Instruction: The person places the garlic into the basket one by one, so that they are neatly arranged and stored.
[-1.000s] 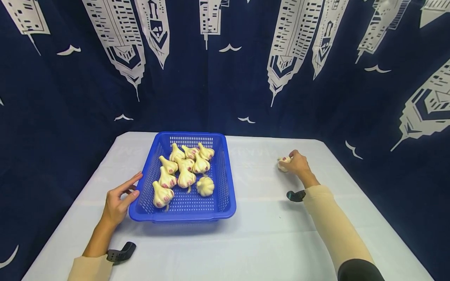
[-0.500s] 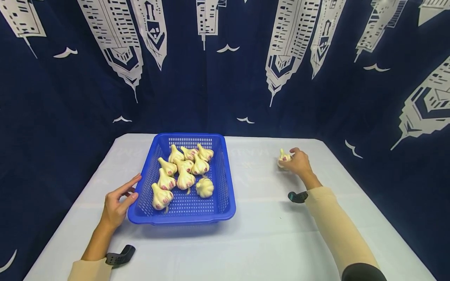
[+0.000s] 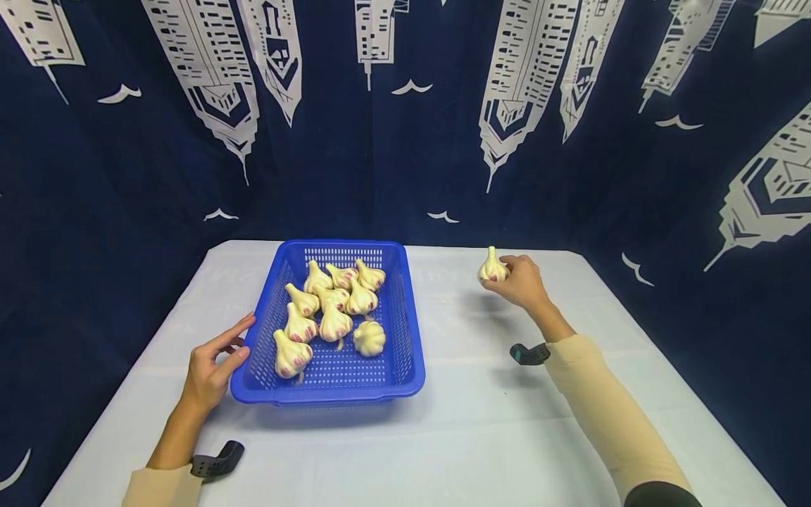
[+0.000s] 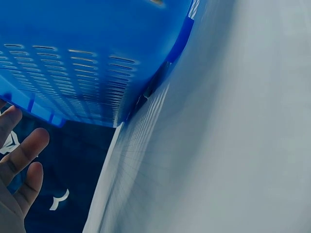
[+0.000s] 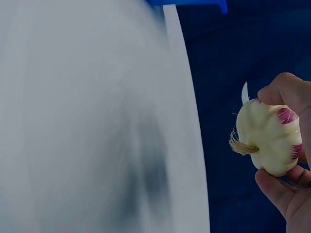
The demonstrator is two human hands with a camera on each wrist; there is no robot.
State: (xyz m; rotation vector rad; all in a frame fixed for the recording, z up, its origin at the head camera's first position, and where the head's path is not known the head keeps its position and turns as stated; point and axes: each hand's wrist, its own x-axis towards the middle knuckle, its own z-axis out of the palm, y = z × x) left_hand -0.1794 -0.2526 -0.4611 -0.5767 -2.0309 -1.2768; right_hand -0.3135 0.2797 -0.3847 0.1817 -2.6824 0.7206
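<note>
A garlic bulb (image 3: 492, 269), stem up, is pinched between the thumb and fingers of my right hand (image 3: 522, 285), lifted off the table at its far right. The right wrist view shows the rooty underside of this garlic bulb (image 5: 269, 138), white with purple patches. Left of it stands a blue perforated basket (image 3: 415, 352) holding several more garlic bulbs (image 3: 293, 354), most with stems. My left hand (image 3: 212, 366) touches the basket's left rim with fairly straight fingers. In the left wrist view, loose fingers (image 4: 31, 148) show beside the basket wall (image 4: 97, 29).
The table has a white cover (image 3: 469, 436). Behind it hangs a dark blue cloth (image 3: 393, 162) printed with white buildings. A black wrist device (image 3: 218, 459) sits at my left wrist and another black wrist device (image 3: 531, 354) at my right.
My right hand has raised the garlic bulb from the table, turned its stem upright and carried it slightly left. The left hand and the basket stay in place.
</note>
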